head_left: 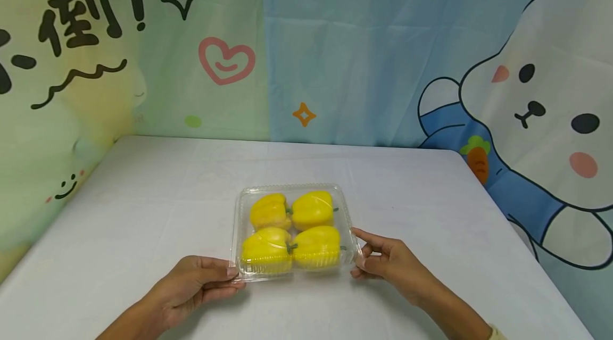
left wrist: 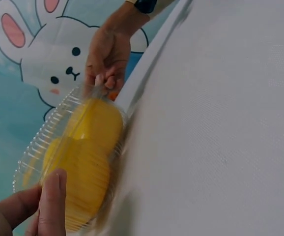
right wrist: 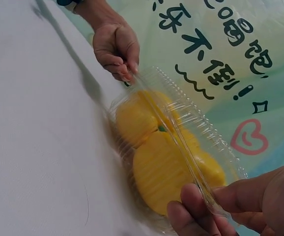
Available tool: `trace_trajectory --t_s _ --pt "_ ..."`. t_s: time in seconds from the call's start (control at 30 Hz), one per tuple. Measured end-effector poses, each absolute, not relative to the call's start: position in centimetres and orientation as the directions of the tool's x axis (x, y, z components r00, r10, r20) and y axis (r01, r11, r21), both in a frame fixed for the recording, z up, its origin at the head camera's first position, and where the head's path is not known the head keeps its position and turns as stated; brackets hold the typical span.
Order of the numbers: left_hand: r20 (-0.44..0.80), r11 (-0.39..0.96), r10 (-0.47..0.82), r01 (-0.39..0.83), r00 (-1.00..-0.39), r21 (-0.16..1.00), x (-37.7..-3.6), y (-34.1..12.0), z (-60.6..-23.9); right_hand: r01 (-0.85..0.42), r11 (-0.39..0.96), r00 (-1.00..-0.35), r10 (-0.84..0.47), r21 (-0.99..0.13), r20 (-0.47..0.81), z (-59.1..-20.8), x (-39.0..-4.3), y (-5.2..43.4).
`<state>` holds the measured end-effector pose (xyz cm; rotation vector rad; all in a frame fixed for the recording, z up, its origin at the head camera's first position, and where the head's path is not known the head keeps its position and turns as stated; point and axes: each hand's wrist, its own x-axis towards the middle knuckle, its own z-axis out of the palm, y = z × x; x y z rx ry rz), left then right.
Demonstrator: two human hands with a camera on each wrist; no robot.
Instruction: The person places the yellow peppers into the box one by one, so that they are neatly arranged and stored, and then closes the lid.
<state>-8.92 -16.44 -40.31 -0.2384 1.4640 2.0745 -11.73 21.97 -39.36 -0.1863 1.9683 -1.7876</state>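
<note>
I am pinching the clear clamshell box (head_left: 294, 231) at both near corners, left hand (head_left: 191, 284) and right hand (head_left: 390, 263) gripping its rim; four yellow peppers (head_left: 291, 233) are sitting packed inside, lid apparently down, on the white surface (head_left: 143, 212).

White table (head_left: 143, 212); cartoon rabbit backdrop (head_left: 536, 95) behind.

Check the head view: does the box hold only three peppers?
No, four yellow peppers sit two by two in the clear box held between the left hand and right hand.
</note>
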Motion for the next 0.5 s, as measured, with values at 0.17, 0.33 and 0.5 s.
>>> trace_trajectory --t_s 0.17,0.33,0.5 --pt "-0.453 -0.206 0.328 -0.531 -0.829 0.822 -8.89 -16.24 -40.07 0.175 0.115 -0.87 -0.447 -0.978 -0.208 -39.36 -11.6 21.8" --pt "-0.46 -0.197 0.316 -0.532 -0.83 0.824 -8.81 -16.18 -40.14 0.159 0.117 -0.87 -0.453 -0.98 -0.195 -39.3 -11.48 21.7" --pt "-0.454 -0.215 0.358 -0.546 -0.816 0.81 -8.77 -16.5 -40.33 0.204 0.129 -0.868 -0.434 -0.97 -0.24 -39.26 -11.54 21.7"
